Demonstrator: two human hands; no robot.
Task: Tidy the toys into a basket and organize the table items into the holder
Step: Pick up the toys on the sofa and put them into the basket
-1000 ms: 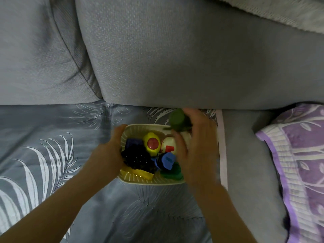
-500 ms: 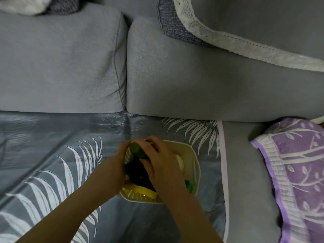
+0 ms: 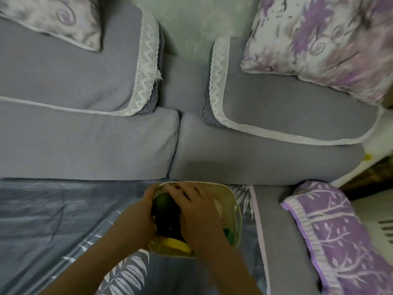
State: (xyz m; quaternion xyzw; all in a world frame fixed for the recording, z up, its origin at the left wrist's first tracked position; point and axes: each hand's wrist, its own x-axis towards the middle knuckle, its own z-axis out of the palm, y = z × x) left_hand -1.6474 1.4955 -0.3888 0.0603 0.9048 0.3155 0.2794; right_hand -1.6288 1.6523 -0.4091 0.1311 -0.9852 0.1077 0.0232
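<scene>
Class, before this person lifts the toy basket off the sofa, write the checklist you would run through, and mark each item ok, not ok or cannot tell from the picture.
1. Basket sits flat on the leaf-print cover: ok.
2. Left hand is at the basket's left rim: ok, though whether its grip has closed: cannot tell.
3. Right hand is clear of the toys: not ok, it lies over them.
4. Green toy is fully inside the basket: cannot tell, the hands cover it.
5. Yellow toy is below the rim: cannot tell.
6. No toys left on the visible part of the sofa: ok.
</scene>
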